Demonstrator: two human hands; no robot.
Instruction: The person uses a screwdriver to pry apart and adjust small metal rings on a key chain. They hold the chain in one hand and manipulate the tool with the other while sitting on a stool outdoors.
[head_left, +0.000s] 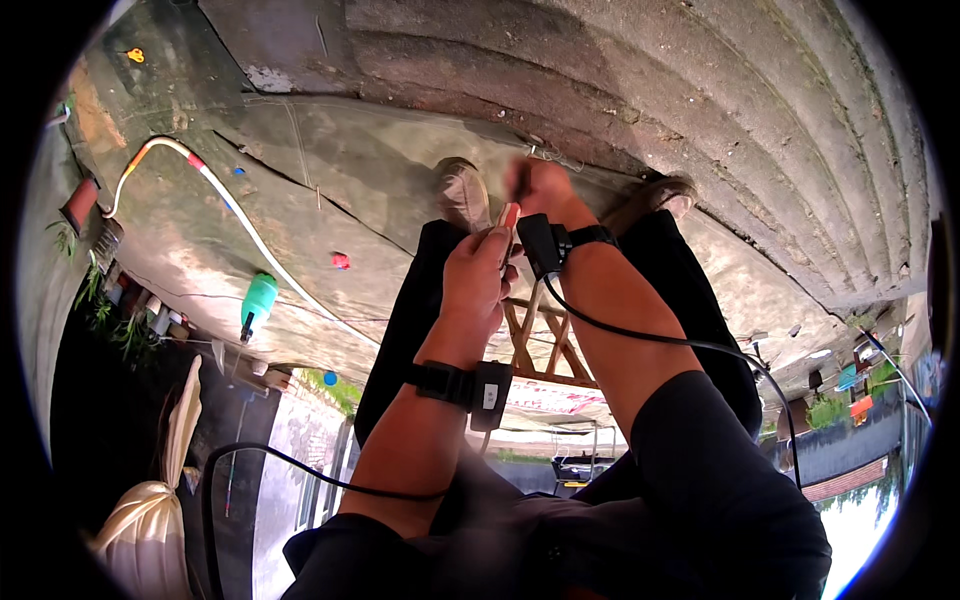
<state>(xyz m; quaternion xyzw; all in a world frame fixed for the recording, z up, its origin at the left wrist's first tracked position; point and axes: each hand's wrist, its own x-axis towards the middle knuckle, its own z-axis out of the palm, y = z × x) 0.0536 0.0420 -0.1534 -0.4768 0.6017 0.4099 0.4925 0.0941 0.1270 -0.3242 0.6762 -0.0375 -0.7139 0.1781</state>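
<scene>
My left hand (475, 275) is closed between my knees. Its thumb and fingers grip a small, flat reddish-orange piece (511, 215) that sticks up past the fingertips; its kind is not clear. Just above and to the right, my right hand (545, 190) is smeared by motion. A dark blur (519, 178) shows at its fingers, and I cannot make out whether it is a held thing. The hands are close together but look apart. Black box-shaped devices are strapped at my left wrist (490, 395) and right wrist (541, 246), each with a black cable.
Concrete steps (700, 110) rise ahead and to the right. On the ground at left lie a pale hose (240, 215), a green bottle (259, 300), a red item (340, 261) and a yellow item (135, 55). A wooden frame (550, 345) shows between my legs; my left shoe (463, 192) is near my hands.
</scene>
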